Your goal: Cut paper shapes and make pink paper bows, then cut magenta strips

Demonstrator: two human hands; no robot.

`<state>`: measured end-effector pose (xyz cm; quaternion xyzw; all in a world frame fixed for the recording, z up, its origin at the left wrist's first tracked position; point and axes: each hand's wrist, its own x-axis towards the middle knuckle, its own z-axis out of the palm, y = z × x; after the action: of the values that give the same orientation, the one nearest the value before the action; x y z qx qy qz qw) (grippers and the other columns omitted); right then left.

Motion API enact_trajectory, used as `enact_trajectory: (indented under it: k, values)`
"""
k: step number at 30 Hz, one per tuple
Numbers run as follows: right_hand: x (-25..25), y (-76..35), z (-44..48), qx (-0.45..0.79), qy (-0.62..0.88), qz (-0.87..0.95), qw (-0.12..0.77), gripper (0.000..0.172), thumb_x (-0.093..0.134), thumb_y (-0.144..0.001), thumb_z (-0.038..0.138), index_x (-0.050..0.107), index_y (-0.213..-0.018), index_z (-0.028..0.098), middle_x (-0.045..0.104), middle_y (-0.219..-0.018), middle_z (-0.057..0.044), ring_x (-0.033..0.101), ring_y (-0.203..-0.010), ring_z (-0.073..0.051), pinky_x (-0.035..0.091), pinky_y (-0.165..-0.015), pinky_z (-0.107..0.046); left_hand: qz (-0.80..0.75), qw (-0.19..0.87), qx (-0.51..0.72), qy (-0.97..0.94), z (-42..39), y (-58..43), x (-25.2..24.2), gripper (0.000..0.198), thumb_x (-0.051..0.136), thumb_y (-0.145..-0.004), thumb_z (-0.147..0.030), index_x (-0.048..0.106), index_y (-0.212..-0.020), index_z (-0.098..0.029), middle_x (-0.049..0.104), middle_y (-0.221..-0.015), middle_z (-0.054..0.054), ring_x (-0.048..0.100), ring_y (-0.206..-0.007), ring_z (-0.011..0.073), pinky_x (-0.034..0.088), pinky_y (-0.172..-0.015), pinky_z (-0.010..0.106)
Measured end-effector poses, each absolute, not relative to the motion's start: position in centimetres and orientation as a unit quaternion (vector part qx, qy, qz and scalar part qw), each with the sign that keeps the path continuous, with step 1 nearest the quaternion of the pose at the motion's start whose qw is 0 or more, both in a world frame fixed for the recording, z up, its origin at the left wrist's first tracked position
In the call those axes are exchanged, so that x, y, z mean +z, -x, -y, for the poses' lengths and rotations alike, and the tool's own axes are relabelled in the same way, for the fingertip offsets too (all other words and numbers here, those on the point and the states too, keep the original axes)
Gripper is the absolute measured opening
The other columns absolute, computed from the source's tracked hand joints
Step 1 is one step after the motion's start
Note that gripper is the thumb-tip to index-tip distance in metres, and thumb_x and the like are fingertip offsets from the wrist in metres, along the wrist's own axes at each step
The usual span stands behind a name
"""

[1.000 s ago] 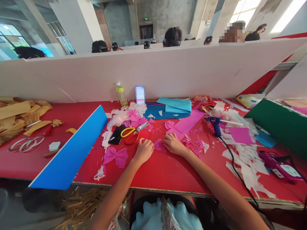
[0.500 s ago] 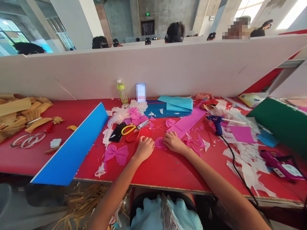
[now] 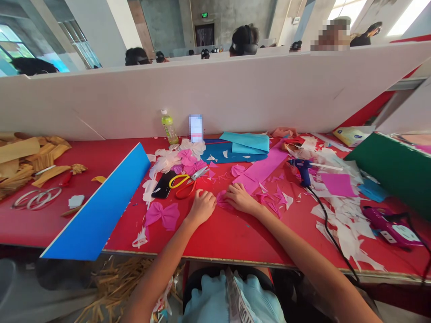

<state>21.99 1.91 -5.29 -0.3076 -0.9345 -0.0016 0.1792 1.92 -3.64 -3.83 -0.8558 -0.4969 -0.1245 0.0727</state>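
Both my hands rest on the red table (image 3: 222,237) near its middle. My left hand (image 3: 202,207) is curled into a loose fist, knuckles up, with nothing visible in it. My right hand (image 3: 239,198) lies with its fingers pressed down on a small folded pink paper piece (image 3: 222,200) that sits between the two hands. A finished pink paper bow (image 3: 163,214) lies to the left of my left hand. Scissors with yellow and red handles (image 3: 184,181) and a black phone (image 3: 163,185) lie just beyond my left hand.
A blue board (image 3: 101,211) leans over the table's front edge at the left. A blue glue gun (image 3: 303,169) with a black cord, pink and blue paper sheets, white scraps, a green bottle (image 3: 169,127) and a purple device (image 3: 390,226) crowd the right and back. A white partition stands behind; other people sit beyond it.
The hands have stayed almost still on the pink piece; only the camera has shifted slightly.
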Motion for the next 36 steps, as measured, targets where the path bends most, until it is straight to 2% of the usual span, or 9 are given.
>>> enact_trajectory:
  k: [7, 13, 26, 36]
  values:
    - [-5.4, -21.6, -1.9, 0.012, 0.304, 0.934, 0.186, 0.015, 0.048, -0.088, 0.019, 0.062, -0.084, 0.017, 0.052, -0.087, -0.007, 0.04, -0.084, -0.019, 0.028, -0.077, -0.033, 0.489, 0.08, -0.119, 0.861, 3.7, -2.0, -3.6, 0.012, 0.046, -0.087, -0.019, 0.057, -0.084, -0.018, 0.059, -0.087, 0.005, 0.051, -0.088, 0.0194, 0.03, -0.092, 0.041]
    - [-5.3, -21.2, -1.7, 0.014, 0.302, 0.937, 0.174, 0.014, 0.05, -0.087, 0.022, 0.062, -0.09, 0.018, 0.051, -0.085, -0.006, 0.039, -0.084, -0.02, 0.027, -0.077, -0.033, 0.488, 0.083, -0.113, 0.861, 3.8, -2.1, -3.6, 0.012, 0.046, -0.087, -0.018, 0.057, -0.084, -0.018, 0.059, -0.088, 0.005, 0.051, -0.09, 0.02, 0.03, -0.091, 0.042]
    - [-4.9, -20.9, -1.6, 0.073, 0.298, 0.935, 0.176, 0.011, 0.051, -0.086, 0.021, 0.062, -0.086, 0.018, 0.052, -0.085, -0.005, 0.04, -0.085, -0.019, 0.027, -0.077, -0.033, 0.486, 0.081, -0.116, 0.862, 3.7, -2.1, -3.8, 0.01, 0.047, -0.086, -0.019, 0.057, -0.082, -0.018, 0.059, -0.087, 0.005, 0.051, -0.09, 0.0197, 0.03, -0.091, 0.042]
    - [-5.1, -20.4, -1.5, 0.046, 0.291, 0.94, 0.173, 0.013, 0.049, -0.087, 0.021, 0.061, -0.083, 0.017, 0.052, -0.086, -0.007, 0.041, -0.085, -0.019, 0.027, -0.078, -0.034, 0.484, 0.089, -0.117, 0.862, 3.7, -2.2, -3.7, 0.012, 0.046, -0.087, -0.018, 0.057, -0.08, -0.017, 0.059, -0.086, 0.005, 0.051, -0.09, 0.0198, 0.03, -0.092, 0.042]
